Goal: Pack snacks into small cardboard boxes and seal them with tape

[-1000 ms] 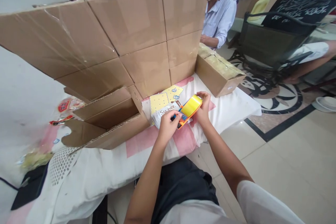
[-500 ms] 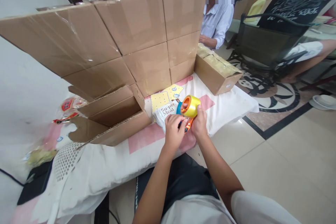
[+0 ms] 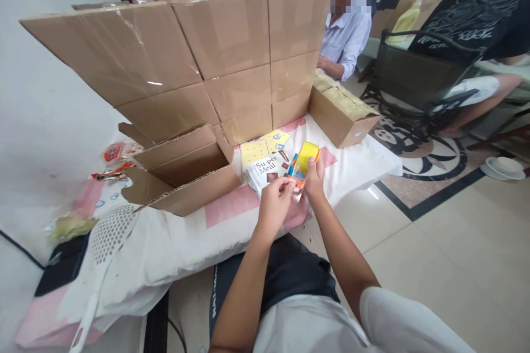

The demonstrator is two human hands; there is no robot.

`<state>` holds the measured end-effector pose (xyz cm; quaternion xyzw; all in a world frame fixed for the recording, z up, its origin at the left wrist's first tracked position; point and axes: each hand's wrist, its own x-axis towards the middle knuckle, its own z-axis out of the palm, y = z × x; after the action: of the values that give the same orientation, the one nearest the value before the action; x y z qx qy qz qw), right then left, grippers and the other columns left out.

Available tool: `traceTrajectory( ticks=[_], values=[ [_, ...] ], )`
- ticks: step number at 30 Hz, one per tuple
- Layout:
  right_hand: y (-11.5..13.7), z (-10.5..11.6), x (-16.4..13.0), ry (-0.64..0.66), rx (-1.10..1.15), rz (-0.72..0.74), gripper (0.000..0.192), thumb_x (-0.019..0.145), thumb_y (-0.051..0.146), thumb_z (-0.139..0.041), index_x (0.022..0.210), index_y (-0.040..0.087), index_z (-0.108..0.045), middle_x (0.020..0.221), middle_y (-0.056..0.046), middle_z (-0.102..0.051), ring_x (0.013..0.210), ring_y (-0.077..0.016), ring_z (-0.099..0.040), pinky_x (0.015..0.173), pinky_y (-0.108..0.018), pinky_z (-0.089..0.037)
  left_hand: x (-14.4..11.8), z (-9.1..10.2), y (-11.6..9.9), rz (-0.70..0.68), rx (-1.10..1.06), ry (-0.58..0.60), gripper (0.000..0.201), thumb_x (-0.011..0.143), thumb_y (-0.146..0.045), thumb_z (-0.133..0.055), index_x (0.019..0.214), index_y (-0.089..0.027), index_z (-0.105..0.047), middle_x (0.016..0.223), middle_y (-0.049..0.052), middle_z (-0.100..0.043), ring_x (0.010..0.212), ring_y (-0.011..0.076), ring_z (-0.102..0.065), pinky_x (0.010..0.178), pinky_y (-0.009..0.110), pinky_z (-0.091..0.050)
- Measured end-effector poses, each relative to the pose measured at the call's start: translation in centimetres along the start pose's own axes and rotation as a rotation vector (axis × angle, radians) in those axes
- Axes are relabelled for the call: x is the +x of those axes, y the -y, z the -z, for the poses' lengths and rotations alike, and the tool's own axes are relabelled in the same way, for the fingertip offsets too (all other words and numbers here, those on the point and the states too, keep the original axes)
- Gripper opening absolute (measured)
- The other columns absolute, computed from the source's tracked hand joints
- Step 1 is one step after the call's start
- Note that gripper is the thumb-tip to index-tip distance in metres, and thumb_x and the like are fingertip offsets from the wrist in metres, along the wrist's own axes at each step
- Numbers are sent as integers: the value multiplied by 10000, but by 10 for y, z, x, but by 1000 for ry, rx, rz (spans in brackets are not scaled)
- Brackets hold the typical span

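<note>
Between both hands [image 3: 296,187]: tape dispenser [image 3: 304,162], right gripping.

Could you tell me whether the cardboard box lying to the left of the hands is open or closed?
Open. The cardboard box lies on its side with its flaps spread outward, and its bare brown interior shows, facing the camera.

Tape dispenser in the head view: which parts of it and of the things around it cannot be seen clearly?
- Tape dispenser: handle hidden by right hand.
- Left hand: pinched thing too small.
- Super Meal packet: lower part behind both hands.
- Open carton: inside hidden by its flaps.
</note>
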<state>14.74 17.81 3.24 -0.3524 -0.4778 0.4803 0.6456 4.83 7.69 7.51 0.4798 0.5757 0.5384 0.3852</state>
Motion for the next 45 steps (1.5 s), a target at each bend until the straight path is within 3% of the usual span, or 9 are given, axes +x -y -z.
traceTrajectory(
  ticks=[5,14,19,26,34,40,45],
  values=[
    [11,-1,5,-31,104,-91,369,893,615,-583,975,259,-528,797,-1,-602,712,-209,-651,639,-355,-561,-7,-9,23,189,-190,21,153,788,-239,-701,928,-181,-682,765,30,-733,561,151,-664,557,267,-543],
    [26,-5,12,-16,88,-142,506,838,761,-578,870,263,-491,714,27,-562,654,-192,-630,596,-345,-568,-27,-19,14,179,-154,-53,138,797,-253,-664,907,-170,-666,878,37,-744,421,77,-578,487,225,-488],
    [39,-3,27,-54,105,-156,541,781,772,-638,815,249,-504,659,34,-539,609,-177,-621,557,-340,-582,-52,-12,14,194,-121,-31,187,785,-326,-691,893,-175,-668,836,27,-723,403,90,-572,453,230,-460],
    [53,10,44,0,78,-138,553,786,800,-612,779,254,-529,651,-14,-568,839,-281,-705,731,-464,-631,-96,-1,5,163,-125,12,200,811,-376,-679,870,-189,-643,848,15,-726,427,93,-599,490,223,-460],
    [73,26,45,34,111,-75,522,805,764,-620,752,250,-544,654,-22,-579,892,-279,-717,747,-458,-637,-138,1,-2,177,-146,51,232,810,-381,-679,894,-165,-653,840,25,-736,412,69,-583,482,200,-450],
    [101,33,29,13,111,-68,487,805,713,-672,817,240,-559,723,-41,-618,965,-304,-711,787,-485,-635,-143,5,6,304,-151,102,357,717,-415,-739,943,-141,-704,790,56,-751,371,56,-483,357,181,-351],
    [116,36,37,-30,34,8,520,791,739,-668,789,232,-553,703,-25,-592,890,-273,-716,743,-426,-633,-149,2,-4,301,-97,75,401,726,-438,-726,1013,-158,-732,857,76,-769,513,106,-598,348,152,-340]
  ],
)
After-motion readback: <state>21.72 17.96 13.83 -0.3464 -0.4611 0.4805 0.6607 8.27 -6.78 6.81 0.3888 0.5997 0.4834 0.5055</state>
